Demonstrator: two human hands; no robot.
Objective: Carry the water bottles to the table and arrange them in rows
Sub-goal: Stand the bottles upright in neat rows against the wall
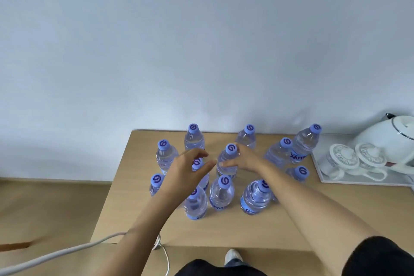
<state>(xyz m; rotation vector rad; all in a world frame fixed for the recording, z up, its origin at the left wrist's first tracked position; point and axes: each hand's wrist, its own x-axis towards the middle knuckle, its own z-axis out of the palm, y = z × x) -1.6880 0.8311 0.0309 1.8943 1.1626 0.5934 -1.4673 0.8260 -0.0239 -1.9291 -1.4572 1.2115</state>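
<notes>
Several clear water bottles with purple caps stand upright on the light wooden table. My right hand grips the middle bottle at its neck and shoulder, fingers curled round it. My left hand hovers just left of that bottle with fingers loosely spread, above another bottle whose cap shows between the fingers; I cannot tell if it touches it. Other bottles stand at the back, the left, the front and the right.
A white tray at the table's right holds a white kettle and two lidded white cups. A white cable crosses the floor at the lower left. My shoe shows below the table's front edge. The wall stands right behind.
</notes>
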